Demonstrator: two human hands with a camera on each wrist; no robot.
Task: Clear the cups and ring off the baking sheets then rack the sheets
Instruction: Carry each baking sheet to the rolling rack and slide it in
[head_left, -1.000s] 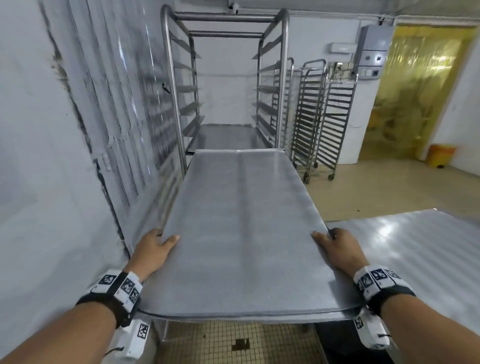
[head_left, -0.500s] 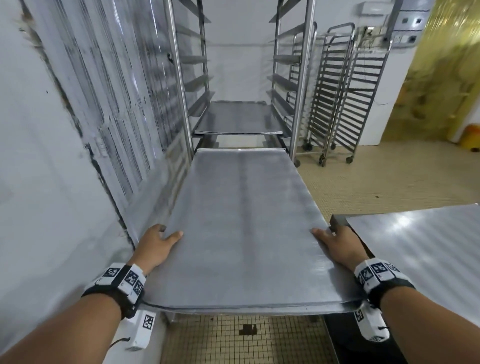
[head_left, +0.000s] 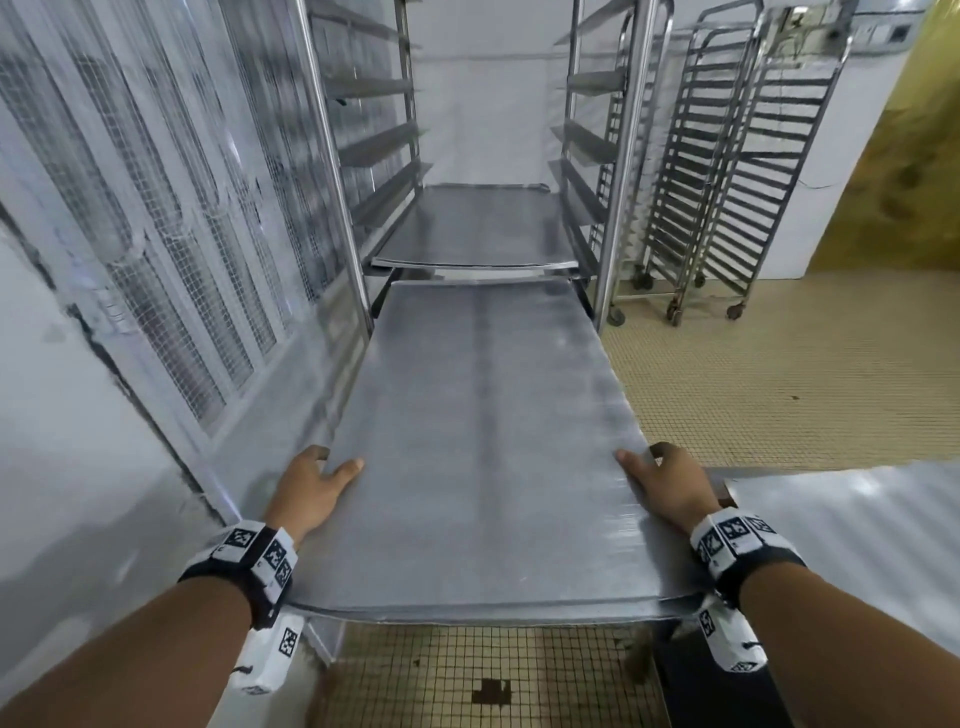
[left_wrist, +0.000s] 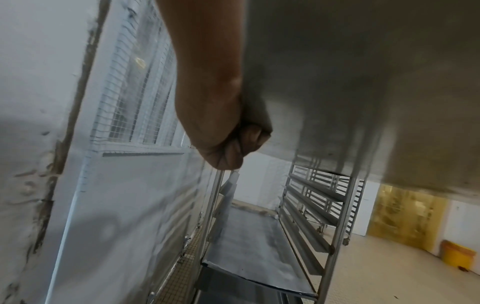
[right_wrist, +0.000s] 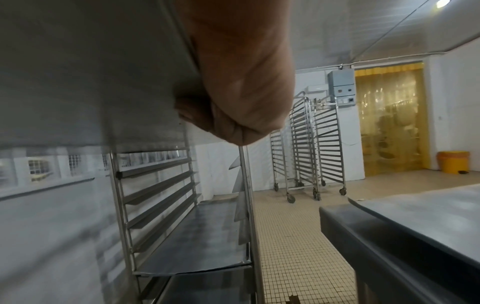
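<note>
I hold a long bare metal baking sheet (head_left: 483, 441) level in front of me. My left hand (head_left: 311, 483) grips its left edge, thumb on top, fingers curled beneath (left_wrist: 233, 142). My right hand (head_left: 660, 483) grips the right edge the same way, fingers under the sheet (right_wrist: 226, 115). The sheet's far end reaches the front of the steel rack (head_left: 623, 156), just below a sheet (head_left: 478, 228) that lies on the rack's runners. From below, the wrist views show the held sheet's underside (left_wrist: 363, 82) and another racked sheet (right_wrist: 197, 242) lower down.
A wall with wire-meshed windows (head_left: 156, 208) runs close on the left. Two empty wheeled racks (head_left: 727, 171) stand at the back right. A steel table (head_left: 857, 545) is at my right. A yellow bin (right_wrist: 453, 161) sits by the yellow strip curtain (right_wrist: 389, 123).
I have moved closer to the rack with the sheet. Its far end now reaches the rack's front, under the racked sheet. Both hands keep the same grip.
</note>
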